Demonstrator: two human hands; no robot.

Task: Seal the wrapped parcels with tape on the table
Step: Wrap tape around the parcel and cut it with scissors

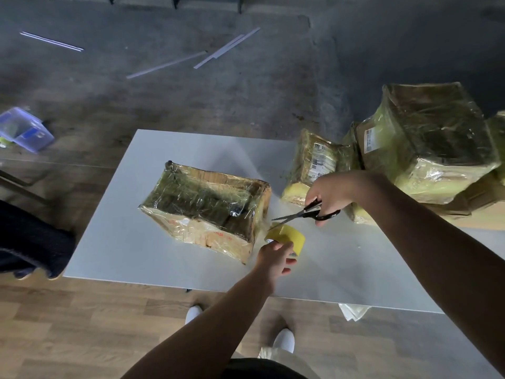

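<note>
Parcel [205, 209], a carton wrapped in clear film, lies near the middle of the white table [114, 242], with its long side running away to the left. Just off its near right corner stands the tape [288, 236], a yellow roll on edge. A short loose end lifts from the top of the roll towards the carton. The left hand [274, 259] grips the roll from the near side, fingers curled round its rim.

Above the roll are the scissors [300, 213]. Their blades point left, a little apart, with the tips close to the loose tape end. The right hand [328, 192] holds them, fingers through the black handles.

Behind that hand a small parcel [314, 165] with a white label rests on the table. At the far right, a big parcel [429, 140] in yellowish film sits on brown cardboard [475, 201].
</note>
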